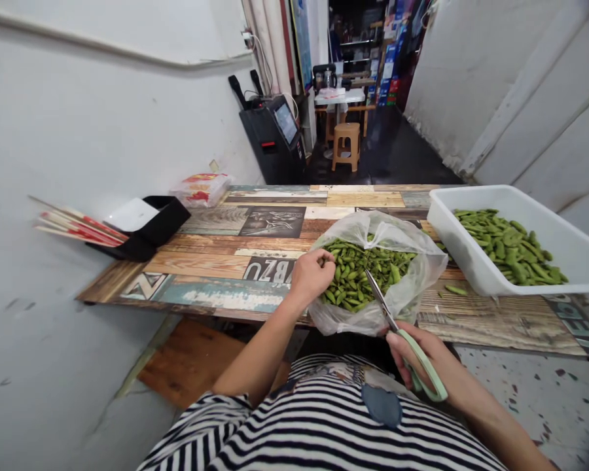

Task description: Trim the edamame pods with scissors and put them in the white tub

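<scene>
One translucent plastic bag (429,258): my landmark, standing open on the patterned table (275,245); the green pods (353,284) inside are too many for me to count.
Two hands: the left hand (311,278) is at the bag's left edge, fingers curled and tips drawn narrowly together over the pods, though I cannot tell whether one is pinched there; the right hand (434,350), at the bag's near right edge, is wrapped around the pale green handles of the scissors (383,302).
One pair of scissors: blades angled into the bag's mouth, and I cannot tell whether the tips touch any pod.
One white tub (442,222): right of the bag, with a second heap of pods (510,248), again past my counting.
One loose pod (455,290): on the table between bag and tub.
One black holder (171,219): well left of the bag, with a bundle of red-marked sticks (83,226), number unclear to me.
One packet (201,190): left of the bag and farther back.
One stool (347,145): far beyond the bag.
</scene>
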### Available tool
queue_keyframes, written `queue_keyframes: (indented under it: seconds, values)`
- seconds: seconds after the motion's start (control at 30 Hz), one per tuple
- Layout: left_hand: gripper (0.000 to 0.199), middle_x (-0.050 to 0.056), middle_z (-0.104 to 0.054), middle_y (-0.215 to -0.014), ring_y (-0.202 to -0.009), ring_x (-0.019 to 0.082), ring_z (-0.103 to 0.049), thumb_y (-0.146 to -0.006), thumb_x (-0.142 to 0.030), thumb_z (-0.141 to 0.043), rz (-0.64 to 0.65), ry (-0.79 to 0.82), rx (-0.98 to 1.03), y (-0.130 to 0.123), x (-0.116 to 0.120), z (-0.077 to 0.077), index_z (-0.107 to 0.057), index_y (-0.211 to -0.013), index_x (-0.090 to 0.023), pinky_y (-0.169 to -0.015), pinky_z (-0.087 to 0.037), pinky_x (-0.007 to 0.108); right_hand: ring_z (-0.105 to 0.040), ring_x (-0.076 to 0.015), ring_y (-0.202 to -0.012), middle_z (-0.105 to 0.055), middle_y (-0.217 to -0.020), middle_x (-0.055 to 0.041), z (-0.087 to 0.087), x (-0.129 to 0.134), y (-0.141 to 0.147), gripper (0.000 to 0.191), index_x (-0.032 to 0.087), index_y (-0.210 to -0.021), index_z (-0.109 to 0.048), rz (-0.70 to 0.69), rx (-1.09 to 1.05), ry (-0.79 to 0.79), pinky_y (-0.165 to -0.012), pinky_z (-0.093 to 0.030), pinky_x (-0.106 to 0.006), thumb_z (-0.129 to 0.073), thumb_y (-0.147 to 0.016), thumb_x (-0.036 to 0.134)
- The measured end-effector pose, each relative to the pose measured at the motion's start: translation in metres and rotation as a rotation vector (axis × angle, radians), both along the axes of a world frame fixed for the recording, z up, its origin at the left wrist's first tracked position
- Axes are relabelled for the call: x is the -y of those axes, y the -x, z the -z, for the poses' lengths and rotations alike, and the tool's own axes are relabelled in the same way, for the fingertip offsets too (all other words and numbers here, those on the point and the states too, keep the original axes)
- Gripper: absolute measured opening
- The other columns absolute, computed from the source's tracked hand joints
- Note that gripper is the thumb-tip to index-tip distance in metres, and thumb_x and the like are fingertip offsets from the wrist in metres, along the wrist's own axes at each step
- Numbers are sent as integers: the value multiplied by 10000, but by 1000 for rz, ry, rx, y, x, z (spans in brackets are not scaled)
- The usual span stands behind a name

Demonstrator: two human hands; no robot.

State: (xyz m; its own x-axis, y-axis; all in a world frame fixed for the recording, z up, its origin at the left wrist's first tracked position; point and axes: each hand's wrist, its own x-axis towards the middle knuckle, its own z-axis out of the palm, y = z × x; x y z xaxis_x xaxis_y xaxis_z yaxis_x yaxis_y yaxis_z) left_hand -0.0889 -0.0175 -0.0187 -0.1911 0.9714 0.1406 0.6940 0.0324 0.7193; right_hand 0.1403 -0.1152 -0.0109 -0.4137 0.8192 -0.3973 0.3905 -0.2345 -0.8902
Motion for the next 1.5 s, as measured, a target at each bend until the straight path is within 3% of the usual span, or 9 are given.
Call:
queue_keyframes:
  seconds: [0.2, 0.37, 0.6, 0.83, 1.17, 1.27, 1.37, 1.5]
  values:
    - [201, 65, -667, -786, -784, 208, -608, -811, -331, -577, -31, -41, -251, -2, -14, 0, -697, -886, -188, -711, -417, 298, -453, -83, -422, -481, -499, 68, 8, 0, -2, 351, 202, -743, -460, 10, -19, 36, -421, -368, -185, -477, -894, 518]
    - [202, 70, -683, -825, -785, 208, -614, -782, -329, -629, 192, 64, -258, -4, -19, -3, -723, -892, -188, -710, -433, 299, -460, -84, -429, -483, -519, 68, 9, -1, -3, 343, 198, -789, -486, 13, -44, 7, -423, -366, -187, -479, -895, 524]
    - [190, 46, -719, -893, -852, 168, -644, -744, -317, -674, 295, -25, 28, -21, 7, -6, -742, -853, -177, -801, -467, 260, -505, -112, -507, -533, -564, 40, 2, -2, -11, 345, 201, -804, -493, -56, 13, -61, -489, -392, -213, -436, -919, 521]
    - [250, 47, -745, -953, -869, 173, -678, -784, -305, -604, 429, 104, 145, -29, 21, -22, -756, -927, -166, -787, -483, 245, -484, -112, -499, -497, -540, 51, -2, -3, -14, 327, 193, -868, -537, -77, 75, -155, -486, -375, -208, -435, -929, 498]
    - [239, 24, -734, -783, -730, 150, -628, -780, -307, -591, 550, 251, 275, -29, 24, -33, -765, -797, -145, -669, -438, 215, -530, -125, -524, -557, -591, 38, -12, -6, -15, 266, 208, -1023, -609, -81, 145, -269, -484, -407, -195, -553, -883, 427]
    - [207, 20, -697, -715, -660, 119, -575, -761, -290, -612, 536, 285, 362, -32, 24, -31, -749, -777, -136, -620, -409, 207, -505, -118, -476, -520, -528, 51, -9, -6, -15, 251, 203, -946, -611, -65, 132, -239, -450, -394, -195, -557, -878, 438]
    - [225, -21, -591, -590, -511, 65, -453, -722, -270, -658, 412, 297, 584, -37, 22, -24, -707, -889, -128, -500, -327, 189, -442, -101, -381, -450, -439, 73, 1, -5, -15, 303, 194, -855, -580, 0, 113, -164, -387, -350, -192, -522, -884, 490]
    - [284, -87, -428, -519, -410, 11, -288, -616, -252, -749, 254, 283, 971, -41, 18, -15, -604, -818, -117, -421, -196, 178, -426, -97, -362, -436, -453, 83, 9, -4, -15, 404, 185, -964, -564, 91, 33, -93, -366, -358, -190, -475, -877, 570]
